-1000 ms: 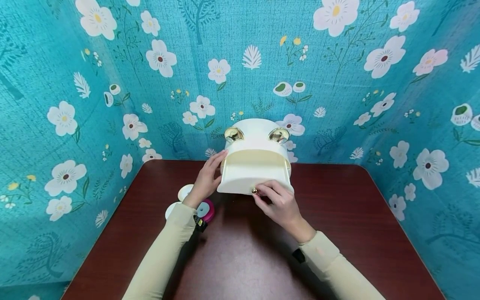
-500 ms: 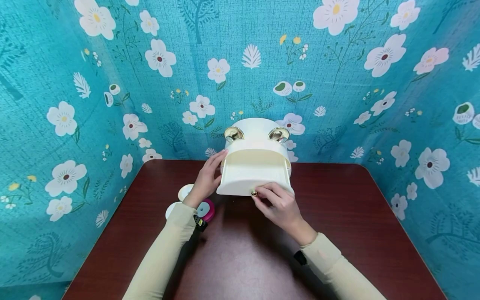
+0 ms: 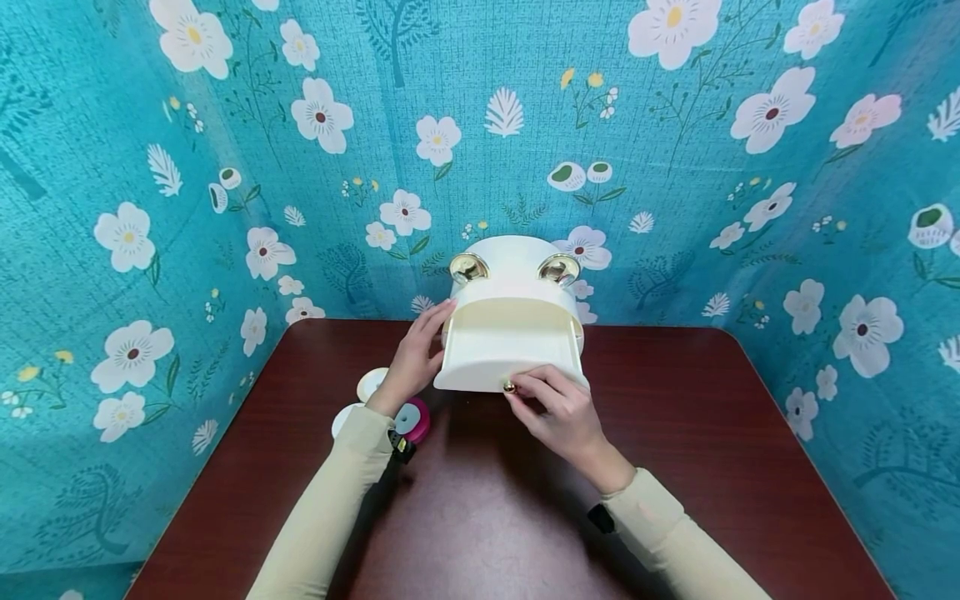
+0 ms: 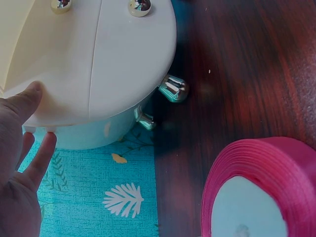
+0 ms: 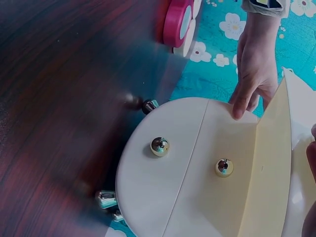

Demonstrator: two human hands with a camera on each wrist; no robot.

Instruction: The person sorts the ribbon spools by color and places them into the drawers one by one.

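Note:
A small cream drawer cabinet [image 3: 513, 258] with a rounded top stands at the back of the table. Its top drawer [image 3: 517, 343] is pulled out, and the part of its inside that shows is bare. My right hand [image 3: 558, 412] pinches the gold knob [image 3: 509, 387] on that drawer's front between thumb and fingers. On the cabinet's left side, my left hand [image 3: 412, 358] holds the edge: the thumb [image 4: 29, 98] lies on the front face, the other fingers reach along the side wall. Two lower drawers with shiny knobs [image 5: 224, 167] are closed in the right wrist view.
Beside my left wrist lie a pink ribbon roll [image 3: 422, 423] and two white round rolls [image 3: 369, 383], partly covered by the arm. Two gold round ornaments [image 3: 468, 267] sit on the cabinet's top. Metallic feet [image 4: 174, 89] hold it up. A flowered blue cloth [image 3: 480, 108] hangs behind.
Over the last second the drawer has slid slightly further out towards me, with my right hand on its knob. My left hand has stayed in place on the cabinet's side.

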